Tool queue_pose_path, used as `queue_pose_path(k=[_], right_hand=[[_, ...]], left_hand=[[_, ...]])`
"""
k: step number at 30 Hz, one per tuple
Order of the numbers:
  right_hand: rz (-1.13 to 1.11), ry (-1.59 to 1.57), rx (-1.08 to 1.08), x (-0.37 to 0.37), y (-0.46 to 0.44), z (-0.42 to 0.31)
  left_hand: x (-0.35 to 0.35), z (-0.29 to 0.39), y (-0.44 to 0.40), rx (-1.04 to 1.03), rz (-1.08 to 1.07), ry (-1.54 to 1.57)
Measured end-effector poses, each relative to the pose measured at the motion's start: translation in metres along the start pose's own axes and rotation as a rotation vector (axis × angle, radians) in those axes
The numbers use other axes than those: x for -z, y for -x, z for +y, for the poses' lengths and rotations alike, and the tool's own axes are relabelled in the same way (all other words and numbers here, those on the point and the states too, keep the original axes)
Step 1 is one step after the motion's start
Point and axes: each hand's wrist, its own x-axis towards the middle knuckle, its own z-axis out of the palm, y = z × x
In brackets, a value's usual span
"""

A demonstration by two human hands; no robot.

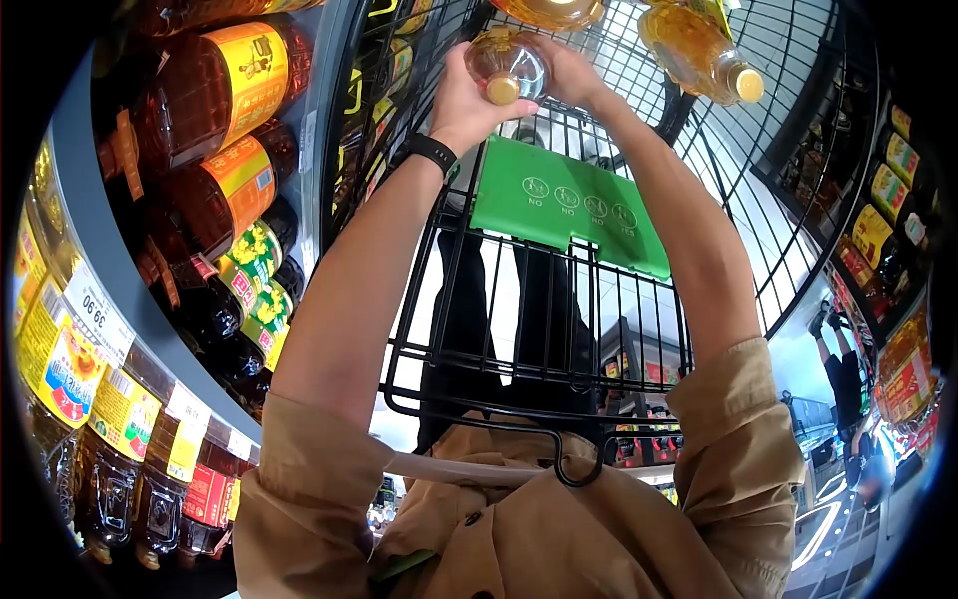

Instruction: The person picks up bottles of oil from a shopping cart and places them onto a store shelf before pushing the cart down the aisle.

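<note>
Near the top of the head view, a clear plastic bottle of golden cooking oil (509, 65) with a gold cap is held between my two hands over the shopping cart. My left hand (459, 105), with a black band on the wrist, wraps round its left side. My right hand (574, 75) grips its right side, fingers partly hidden behind it. To the right, inside the black wire cart (768, 190), lies another oil bottle (689, 50) with a gold cap. Part of a further oil bottle (549, 10) shows at the top edge.
A green panel (569, 205) with printed icons is fixed on the cart, close below my hands. Shelves on the left hold large dark oil bottles (235, 85) and price tags (98, 314). More bottles (888, 190) line the right side. A person (848, 384) stands farther off at right.
</note>
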Motion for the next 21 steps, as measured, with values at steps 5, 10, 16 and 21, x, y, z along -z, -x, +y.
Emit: queue_pose_path(k=[5,10,16,21], right_hand=[[-0.005,-0.129,-0.061,0.0,0.011,0.017],[-0.017,-0.261,-0.228,0.006,0.025,0.029],[-0.009,-0.818,-0.588,0.029,0.027,0.014],[-0.016,-0.92,-0.783,0.03,0.026,0.027]], left_hand=[[-0.013,-0.006,0.004,0.22,-0.071,0.129],[-0.021,-0.015,-0.002,0.25,-0.264,0.162],[-0.015,0.034,0.009,0.425,-0.321,0.349],[-0.033,0.017,0.003,0.459,-0.419,0.347]])
